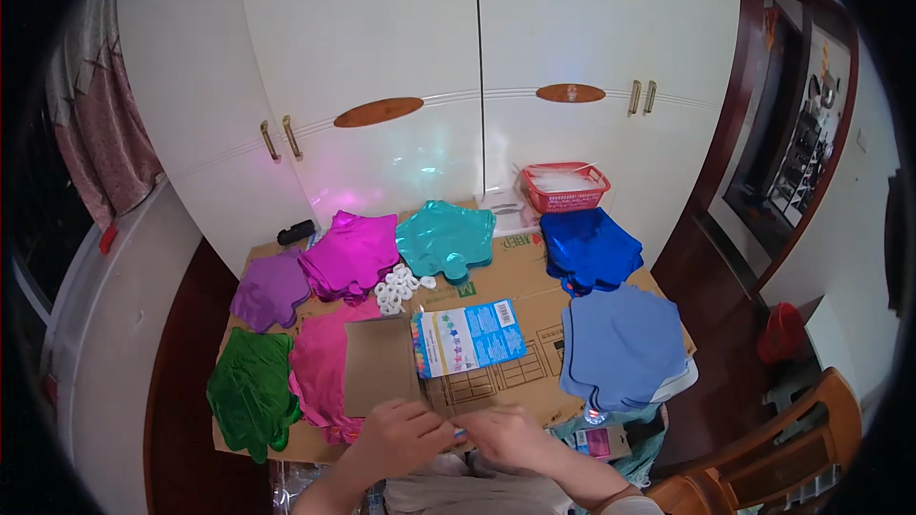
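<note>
Blue shows on a small thing (461, 436) between the left hand (412, 436) and the right hand (503, 434), close to the near edge of the cardboard surface (523, 281). Both hands have curled fingers and seem to pinch it, one from each side. Most of it is hidden, so I can't tell what it is, or if it is stiff or soft. It looks light and easy to drop, so the two ends seem best to hold.

On the left, a brown card (382, 372) and shiny pink sheets (320, 362) crowd the left hand. Bare cardboard shows between the blue and white packet (468, 339) and the grey-blue stack (625, 343), so the right side gives more room to move.
</note>
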`<state>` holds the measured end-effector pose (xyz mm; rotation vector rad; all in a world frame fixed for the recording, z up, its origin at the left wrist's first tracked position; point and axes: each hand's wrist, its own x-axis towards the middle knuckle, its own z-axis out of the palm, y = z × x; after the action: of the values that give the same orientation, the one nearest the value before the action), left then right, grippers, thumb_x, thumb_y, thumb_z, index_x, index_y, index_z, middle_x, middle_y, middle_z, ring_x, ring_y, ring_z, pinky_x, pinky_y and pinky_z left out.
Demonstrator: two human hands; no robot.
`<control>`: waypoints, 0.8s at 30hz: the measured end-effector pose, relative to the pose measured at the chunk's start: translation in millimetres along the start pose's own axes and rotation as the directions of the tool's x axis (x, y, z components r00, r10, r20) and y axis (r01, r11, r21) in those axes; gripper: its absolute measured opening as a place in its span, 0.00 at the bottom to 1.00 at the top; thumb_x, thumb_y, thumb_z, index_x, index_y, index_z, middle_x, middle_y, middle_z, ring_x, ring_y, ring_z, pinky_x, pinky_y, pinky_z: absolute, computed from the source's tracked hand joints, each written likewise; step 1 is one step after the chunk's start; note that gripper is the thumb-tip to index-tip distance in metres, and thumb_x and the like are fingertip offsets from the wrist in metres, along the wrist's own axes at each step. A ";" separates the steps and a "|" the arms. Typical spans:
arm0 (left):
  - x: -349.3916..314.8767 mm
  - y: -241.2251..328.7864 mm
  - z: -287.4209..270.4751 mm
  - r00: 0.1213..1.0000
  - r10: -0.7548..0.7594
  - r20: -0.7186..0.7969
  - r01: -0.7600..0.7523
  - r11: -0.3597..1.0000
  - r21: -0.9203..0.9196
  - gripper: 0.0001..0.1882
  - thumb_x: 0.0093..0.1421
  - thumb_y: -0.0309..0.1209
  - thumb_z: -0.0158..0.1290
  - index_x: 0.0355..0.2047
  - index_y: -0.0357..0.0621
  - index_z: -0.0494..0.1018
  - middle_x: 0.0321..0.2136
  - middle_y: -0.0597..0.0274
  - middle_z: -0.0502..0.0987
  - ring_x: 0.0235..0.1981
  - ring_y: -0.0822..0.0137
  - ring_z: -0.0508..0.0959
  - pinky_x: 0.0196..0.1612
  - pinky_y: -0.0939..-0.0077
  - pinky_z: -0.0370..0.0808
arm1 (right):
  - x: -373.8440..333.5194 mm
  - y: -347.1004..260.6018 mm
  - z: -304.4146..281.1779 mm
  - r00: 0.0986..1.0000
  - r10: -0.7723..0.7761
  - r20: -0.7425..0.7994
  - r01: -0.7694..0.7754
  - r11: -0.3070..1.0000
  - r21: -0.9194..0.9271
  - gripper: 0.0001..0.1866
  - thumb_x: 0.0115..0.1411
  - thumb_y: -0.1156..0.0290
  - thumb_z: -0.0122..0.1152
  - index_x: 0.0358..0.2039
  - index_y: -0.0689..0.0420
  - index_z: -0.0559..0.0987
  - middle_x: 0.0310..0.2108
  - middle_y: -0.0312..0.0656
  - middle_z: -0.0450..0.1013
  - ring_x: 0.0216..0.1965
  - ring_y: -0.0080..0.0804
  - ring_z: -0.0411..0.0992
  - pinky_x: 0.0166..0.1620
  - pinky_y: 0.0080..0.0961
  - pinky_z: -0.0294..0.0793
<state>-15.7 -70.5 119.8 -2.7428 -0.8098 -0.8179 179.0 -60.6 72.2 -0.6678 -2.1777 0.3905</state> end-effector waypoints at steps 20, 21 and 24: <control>-44.7 -9.4 -25.8 0.760 -0.559 -0.332 0.639 0.737 0.221 0.08 0.48 0.28 0.52 0.30 0.44 0.74 0.26 0.51 0.73 0.28 0.57 0.75 0.30 0.64 0.70 | 11.0 104.3 6.8 0.852 0.430 -0.299 -0.524 0.701 -0.484 0.25 0.47 0.55 0.61 0.41 0.59 0.73 0.39 0.46 0.70 0.42 0.42 0.67 0.40 0.36 0.66; -46.0 -13.0 -18.6 0.732 -0.588 -0.344 0.672 0.705 0.225 0.08 0.49 0.27 0.51 0.31 0.43 0.74 0.27 0.53 0.73 0.29 0.58 0.75 0.29 0.66 0.71 | 11.3 118.5 10.2 0.822 0.475 -0.314 -0.563 0.598 -0.570 0.26 0.47 0.55 0.61 0.42 0.60 0.72 0.42 0.47 0.69 0.45 0.43 0.65 0.42 0.38 0.65; -61.6 -34.8 20.5 0.724 -0.636 -0.267 0.689 0.647 0.325 0.07 0.52 0.27 0.49 0.32 0.40 0.72 0.29 0.57 0.72 0.30 0.60 0.74 0.28 0.69 0.72 | 0.6 128.3 20.4 0.772 0.593 -0.228 -0.584 0.523 -0.621 0.25 0.44 0.56 0.64 0.39 0.59 0.73 0.40 0.44 0.69 0.44 0.43 0.65 0.42 0.39 0.65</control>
<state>-68.5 -63.0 69.0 -1.9695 -1.7871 -0.7962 205.3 42.9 -1.8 -1.8523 -2.0113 -0.0901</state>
